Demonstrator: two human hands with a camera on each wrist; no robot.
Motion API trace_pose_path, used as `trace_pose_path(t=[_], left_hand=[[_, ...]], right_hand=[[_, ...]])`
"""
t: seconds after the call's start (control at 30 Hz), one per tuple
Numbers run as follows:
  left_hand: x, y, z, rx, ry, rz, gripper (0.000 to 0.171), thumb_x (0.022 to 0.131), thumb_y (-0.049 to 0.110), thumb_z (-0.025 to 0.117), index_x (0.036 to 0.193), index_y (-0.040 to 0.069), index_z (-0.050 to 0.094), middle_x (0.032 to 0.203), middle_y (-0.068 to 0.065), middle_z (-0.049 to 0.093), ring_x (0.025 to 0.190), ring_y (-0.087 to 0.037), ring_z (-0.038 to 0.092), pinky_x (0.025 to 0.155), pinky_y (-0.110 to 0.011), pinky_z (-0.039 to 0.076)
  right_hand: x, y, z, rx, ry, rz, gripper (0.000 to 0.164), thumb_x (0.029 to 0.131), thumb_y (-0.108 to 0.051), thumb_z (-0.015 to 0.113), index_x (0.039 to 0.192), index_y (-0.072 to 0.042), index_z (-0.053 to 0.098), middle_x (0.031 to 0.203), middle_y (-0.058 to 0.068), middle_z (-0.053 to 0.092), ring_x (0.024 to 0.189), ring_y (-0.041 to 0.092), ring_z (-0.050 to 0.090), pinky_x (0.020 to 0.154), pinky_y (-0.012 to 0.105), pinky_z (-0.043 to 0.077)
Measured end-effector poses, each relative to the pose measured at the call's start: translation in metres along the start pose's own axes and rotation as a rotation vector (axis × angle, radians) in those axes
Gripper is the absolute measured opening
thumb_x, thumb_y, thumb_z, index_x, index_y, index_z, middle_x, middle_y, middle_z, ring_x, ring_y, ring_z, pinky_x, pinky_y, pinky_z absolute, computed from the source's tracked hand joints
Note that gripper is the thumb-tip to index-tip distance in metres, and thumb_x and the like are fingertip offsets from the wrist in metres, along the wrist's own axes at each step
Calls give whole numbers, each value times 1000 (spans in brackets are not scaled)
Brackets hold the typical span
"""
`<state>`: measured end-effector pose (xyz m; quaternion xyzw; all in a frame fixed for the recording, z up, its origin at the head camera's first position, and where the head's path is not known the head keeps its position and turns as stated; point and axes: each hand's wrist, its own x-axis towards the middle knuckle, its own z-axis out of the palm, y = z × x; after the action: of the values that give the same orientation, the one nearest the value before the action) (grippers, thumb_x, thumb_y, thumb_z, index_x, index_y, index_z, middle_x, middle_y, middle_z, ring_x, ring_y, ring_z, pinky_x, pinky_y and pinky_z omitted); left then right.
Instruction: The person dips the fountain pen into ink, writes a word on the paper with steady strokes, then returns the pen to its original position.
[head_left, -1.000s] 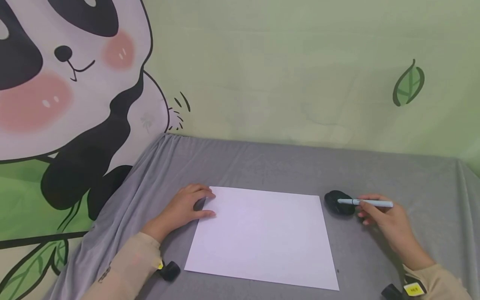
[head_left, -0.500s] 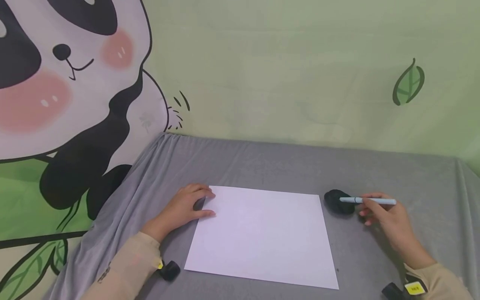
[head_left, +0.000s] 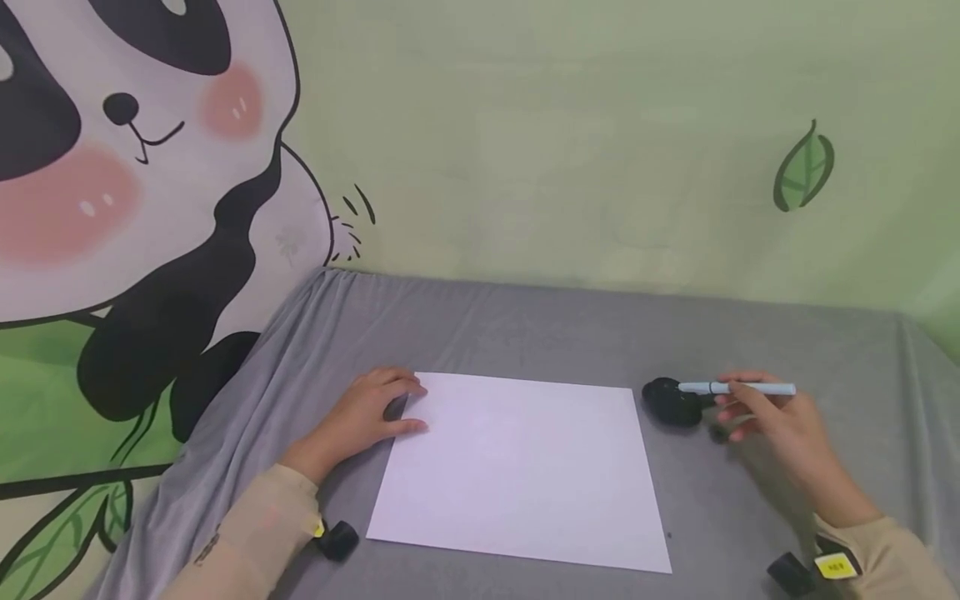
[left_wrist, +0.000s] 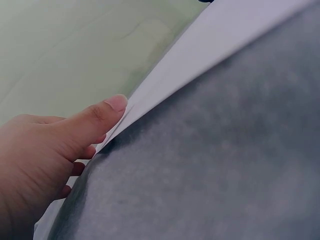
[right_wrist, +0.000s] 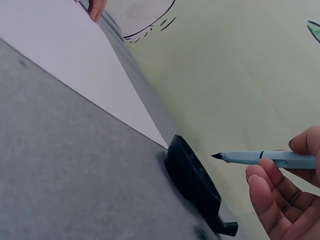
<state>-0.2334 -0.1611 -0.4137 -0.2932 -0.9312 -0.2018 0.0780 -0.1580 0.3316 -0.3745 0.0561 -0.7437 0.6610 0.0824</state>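
Observation:
A white sheet of paper point(head_left: 517, 471) lies flat on the grey cloth. At its far left corner rests my left hand point(head_left: 363, 417), thumb and fingers spread over the edge; in the left wrist view the thumb point(left_wrist: 102, 115) lies along that edge. My right hand point(head_left: 783, 429) pinches a light blue pen point(right_wrist: 242, 157) with a dark pointed tip. Right of the paper stands a black dish-like object point(right_wrist: 192, 172) with a short stub. The pen tip is apart from it, above its hollow side. In the head view the tip overlaps the black object point(head_left: 667, 404).
Grey cloth point(head_left: 585, 329) covers the table up to a green wall point(head_left: 562, 167) with a printed panda point(head_left: 187, 192) at left. A small dark thing point(head_left: 718, 433) sits beside the black object. Wrist cameras point(head_left: 339, 542) hang by both sleeves.
My right hand has lifted the pen slightly and moved it a little away from the black object, revealing the small dark thing beside it. The left hand and paper stay in place.

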Motion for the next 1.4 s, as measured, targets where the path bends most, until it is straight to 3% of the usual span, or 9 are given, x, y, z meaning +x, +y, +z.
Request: trace_pose_path(t=[0.37, 0.6, 0.87, 0.97, 1.17, 1.4], left_hand=[[-1, -2, 2, -1, 10, 1, 47, 76, 35, 79, 115, 11, 68, 123, -11, 63, 118, -32, 55, 101, -52, 43], [-1, -2, 3, -1, 11, -2, 48, 76, 36, 79, 116, 11, 68, 123, -10, 63, 119, -31, 55, 101, -52, 43], [0, -4, 4, -4, 6, -8, 48, 77, 37, 79, 116, 11, 68, 123, -11, 63, 119, -31, 55, 102, -52, 43], [0, -4, 3, 0, 11, -1, 48, 77, 36, 79, 116, 11, 68, 122, -11, 63, 118, -31, 55, 102, -52, 43], [1, -2, 3, 3, 14, 13, 46, 77, 36, 78, 115, 11, 68, 121, -10, 64, 117, -31, 56, 101, -52, 43], [1, 0, 1, 9, 8, -1, 47, 77, 37, 79, 115, 11, 68, 122, -11, 63, 118, -31, 56, 101, -51, 43]], right_hand=[[1, -22, 2, -24, -56, 2, 17, 99, -12, 51, 102, -13, 68, 80, -7, 74, 66, 8, 70, 46, 25, 52], [5, -32, 8, -62, -42, -23, 14, 97, -8, 55, 95, -14, 68, 73, -5, 71, 64, 6, 67, 47, 24, 51], [10, -44, 16, -248, -20, -70, 9, 95, -8, 59, 94, -14, 65, 67, -6, 66, 60, 6, 63, 47, 23, 50], [12, -49, 21, -285, -27, -68, 14, 95, -10, 58, 95, -21, 67, 67, -7, 67, 61, 7, 64, 48, 24, 51], [15, -58, 31, -260, -95, -50, 21, 97, -11, 56, 97, -28, 69, 74, -9, 72, 64, 6, 69, 50, 24, 53], [18, -66, 42, -164, -179, -44, 20, 98, -10, 53, 99, -22, 69, 79, -8, 74, 65, 9, 71, 48, 27, 54]])
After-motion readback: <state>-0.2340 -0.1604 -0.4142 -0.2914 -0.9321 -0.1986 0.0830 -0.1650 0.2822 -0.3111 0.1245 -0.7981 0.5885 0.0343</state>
